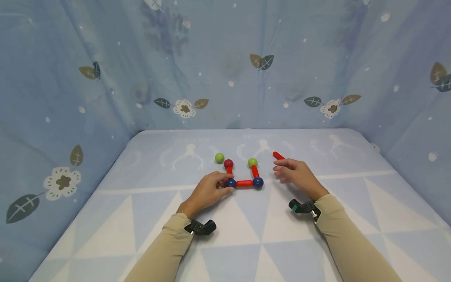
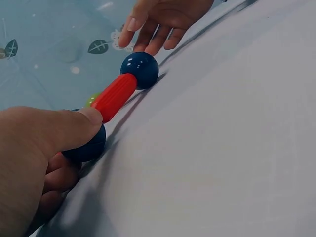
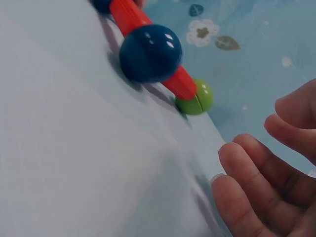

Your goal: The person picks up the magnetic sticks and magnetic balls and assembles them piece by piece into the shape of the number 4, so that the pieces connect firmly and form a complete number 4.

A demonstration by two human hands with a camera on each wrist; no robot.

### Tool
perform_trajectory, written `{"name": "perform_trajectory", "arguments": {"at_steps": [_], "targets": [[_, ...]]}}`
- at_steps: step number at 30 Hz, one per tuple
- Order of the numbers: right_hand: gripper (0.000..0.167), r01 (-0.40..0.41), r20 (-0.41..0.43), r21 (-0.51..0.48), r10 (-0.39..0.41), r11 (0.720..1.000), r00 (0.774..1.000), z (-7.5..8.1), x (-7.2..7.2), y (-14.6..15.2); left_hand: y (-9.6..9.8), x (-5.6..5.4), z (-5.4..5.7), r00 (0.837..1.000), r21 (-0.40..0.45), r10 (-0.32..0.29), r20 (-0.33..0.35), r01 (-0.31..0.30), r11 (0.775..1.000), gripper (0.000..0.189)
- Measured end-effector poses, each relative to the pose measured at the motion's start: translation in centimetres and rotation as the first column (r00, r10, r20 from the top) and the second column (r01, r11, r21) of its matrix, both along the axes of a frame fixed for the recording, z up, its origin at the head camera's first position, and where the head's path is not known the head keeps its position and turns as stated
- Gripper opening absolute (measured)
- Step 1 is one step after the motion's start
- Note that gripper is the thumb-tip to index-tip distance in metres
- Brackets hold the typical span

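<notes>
A U-shaped piece of balls and red rods lies on the table. Its near side is a red rod (image 1: 244, 183) joining two blue balls, the right blue ball (image 1: 258, 182) and the left blue ball (image 1: 231, 183). From these, rods run back to a red ball (image 1: 228, 163) and a green ball (image 1: 252, 162). My left hand (image 1: 208, 192) pinches the left blue ball between thumb and fingers. To the right of the piece, my right hand (image 1: 297, 176) hovers with relaxed fingers, holding nothing. Just beyond its fingertips lies a loose red rod (image 1: 278, 155).
A loose green ball (image 1: 219, 158) sits behind the red ball, slightly left. Patterned blue cloth (image 1: 225, 70) rises behind and on both sides of the table (image 1: 260, 219). Each wrist carries a small black camera.
</notes>
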State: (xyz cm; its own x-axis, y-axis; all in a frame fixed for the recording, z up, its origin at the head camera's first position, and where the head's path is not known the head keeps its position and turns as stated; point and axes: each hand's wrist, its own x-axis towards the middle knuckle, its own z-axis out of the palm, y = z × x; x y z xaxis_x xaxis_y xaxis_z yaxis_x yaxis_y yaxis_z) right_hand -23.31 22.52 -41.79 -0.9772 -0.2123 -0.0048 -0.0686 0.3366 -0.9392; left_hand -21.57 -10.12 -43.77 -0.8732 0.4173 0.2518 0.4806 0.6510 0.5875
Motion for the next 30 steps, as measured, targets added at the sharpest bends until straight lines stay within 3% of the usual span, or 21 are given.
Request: {"name": "perform_trajectory", "arguments": {"at_steps": [7, 13, 18, 26, 30], "targets": [[0.044, 0.119, 0.045, -0.045, -0.117, 0.992, 0.992, -0.2, -1.0, 1.4, -0.1, -0.2, -0.3, 1.0, 0.011, 0.012, -0.009, -0.012, 1.0, 0.038], [0.043, 0.216, 0.026, -0.03, -0.215, 0.976, 0.976, -0.2, -2.0, 2.6, 0.3, -0.4, -0.8, 0.999, 0.03, 0.03, -0.021, -0.03, 0.999, 0.038], [0.041, 0.256, 0.019, -0.017, -0.256, 0.967, 0.967, -0.6, -3.4, 3.2, 0.6, -0.3, -1.1, 0.997, 0.042, 0.066, -0.025, -0.065, 0.997, 0.037], [0.04, 0.338, 0.01, 0.057, -0.339, 0.939, 0.941, -0.9, -5.4, 2.2, 1.0, -0.6, -0.7, 0.998, 0.029, 0.066, -0.021, -0.066, 0.997, 0.039], [0.04, 0.319, 0.024, 0.103, -0.323, 0.942, 0.946, -0.9, -6.0, 1.6, 1.0, -1.0, -0.5, 0.997, 0.006, 0.069, -0.04, -0.069, 0.998, 0.038]]}}
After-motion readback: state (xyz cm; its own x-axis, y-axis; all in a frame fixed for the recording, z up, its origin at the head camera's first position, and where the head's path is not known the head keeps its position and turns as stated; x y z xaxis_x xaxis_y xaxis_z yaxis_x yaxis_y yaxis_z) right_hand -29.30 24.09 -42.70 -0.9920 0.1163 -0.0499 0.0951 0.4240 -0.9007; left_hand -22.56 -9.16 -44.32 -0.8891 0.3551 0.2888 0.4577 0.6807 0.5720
